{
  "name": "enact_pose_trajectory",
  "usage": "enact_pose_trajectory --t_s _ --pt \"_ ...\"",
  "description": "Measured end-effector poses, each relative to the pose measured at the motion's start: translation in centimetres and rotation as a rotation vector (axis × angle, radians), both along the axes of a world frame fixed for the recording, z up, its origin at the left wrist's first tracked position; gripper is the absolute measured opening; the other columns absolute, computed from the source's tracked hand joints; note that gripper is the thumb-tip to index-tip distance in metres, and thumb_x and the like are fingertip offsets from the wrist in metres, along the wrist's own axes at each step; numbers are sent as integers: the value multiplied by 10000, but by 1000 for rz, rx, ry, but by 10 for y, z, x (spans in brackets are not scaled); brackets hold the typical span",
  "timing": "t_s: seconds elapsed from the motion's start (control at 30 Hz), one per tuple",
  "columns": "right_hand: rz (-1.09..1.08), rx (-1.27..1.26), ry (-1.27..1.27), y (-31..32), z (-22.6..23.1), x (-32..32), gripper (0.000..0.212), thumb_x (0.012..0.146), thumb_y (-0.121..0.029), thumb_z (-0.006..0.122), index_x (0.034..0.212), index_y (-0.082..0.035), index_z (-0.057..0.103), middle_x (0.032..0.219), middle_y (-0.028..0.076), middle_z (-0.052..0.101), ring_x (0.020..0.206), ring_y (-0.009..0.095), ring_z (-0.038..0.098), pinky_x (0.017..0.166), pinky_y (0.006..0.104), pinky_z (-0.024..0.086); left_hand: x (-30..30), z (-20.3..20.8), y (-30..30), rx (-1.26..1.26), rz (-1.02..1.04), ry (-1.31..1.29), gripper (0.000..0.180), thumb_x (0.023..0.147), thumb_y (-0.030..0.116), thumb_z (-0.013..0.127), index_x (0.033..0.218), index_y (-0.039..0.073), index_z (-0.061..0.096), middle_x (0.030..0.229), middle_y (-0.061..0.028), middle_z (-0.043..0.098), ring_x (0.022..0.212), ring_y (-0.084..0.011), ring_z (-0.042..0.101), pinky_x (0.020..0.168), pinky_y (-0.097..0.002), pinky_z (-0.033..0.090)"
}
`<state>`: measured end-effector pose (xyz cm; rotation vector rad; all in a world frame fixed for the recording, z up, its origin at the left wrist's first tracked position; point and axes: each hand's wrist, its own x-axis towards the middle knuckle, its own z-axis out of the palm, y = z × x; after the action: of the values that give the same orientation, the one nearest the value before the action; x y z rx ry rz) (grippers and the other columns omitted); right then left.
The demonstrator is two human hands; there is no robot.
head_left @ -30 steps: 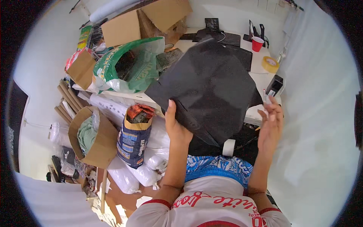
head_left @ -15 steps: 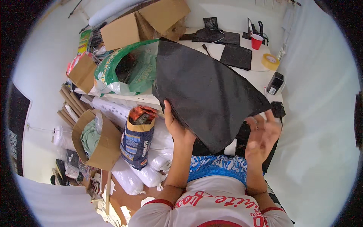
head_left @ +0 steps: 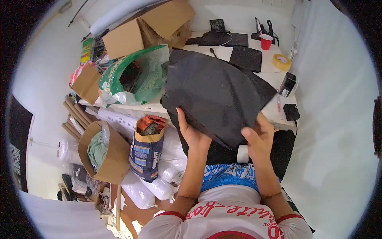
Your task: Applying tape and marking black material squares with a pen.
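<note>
A large, floppy black sheet (head_left: 215, 87), smooth and slightly glossy, spans the space in front of me and overlaps the table's near edge. I cannot tell whether it is plastic or cloth. At its lower left edge my left hand (head_left: 195, 135) grips it, thumb on top and fingers underneath. My right hand (head_left: 260, 141) pinches the sheet's near right edge, the thumb on my side and the other fingers partly behind it. Below the sheet, over my lap, lies more black material (head_left: 280, 149), with a white roll (head_left: 243, 154) beside my right wrist.
On the white table (head_left: 272, 110) are a green-and-clear plastic bag (head_left: 153, 81), a red cup (head_left: 266, 42), a tape roll (head_left: 281, 62) and black boxes (head_left: 287, 84). An open carton (head_left: 113, 159), a dark blue paper bag (head_left: 145, 155) and white plastic-wrapped bundles (head_left: 137, 191) stand left.
My right hand has come left and closed on the sheet's edge. The sheet's right corner has drawn inward and its surface has buckled. My left hand keeps its grip.
</note>
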<state>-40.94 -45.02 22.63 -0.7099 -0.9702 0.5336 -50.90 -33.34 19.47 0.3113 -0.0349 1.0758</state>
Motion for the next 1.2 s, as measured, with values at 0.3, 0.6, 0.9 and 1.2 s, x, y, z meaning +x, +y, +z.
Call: enact_pose_trajectory --t_s 0.3,0.6,0.9,1.2 --pt "-169 -172 202 40 17 31 200 830 -104 633 965 43 642 908 40 641 794 87 561 738 217 434 24 -30 13 -30 23 47 615 872 463 496 1328 70 372 1357 -91 401 1246 -274 375 1067 -434 240" --pt "-20 -276 70 32 21 68 159 841 -96 613 935 28 647 870 45 649 747 89 585 690 223 457 -3 -63 79 417 -306 229 576 844 385 577 1238 -12 442 1246 -168 494 1132 -270 499 958 -400 397" --pt "-103 -403 -11 27 2 81 175 833 -128 635 901 32 657 808 24 652 684 63 568 621 202 445 17 -53 69 308 -235 419 347 858 213 581 1109 -21 529 1065 -112 613 963 -210 600 842 -336 476" --pt "-34 -362 134 23 -13 94 196 836 -92 604 959 55 644 899 86 658 775 118 601 729 235 453 12 -31 64 374 -174 497 205 867 135 553 990 -19 608 949 -102 652 853 -186 634 786 -308 496"
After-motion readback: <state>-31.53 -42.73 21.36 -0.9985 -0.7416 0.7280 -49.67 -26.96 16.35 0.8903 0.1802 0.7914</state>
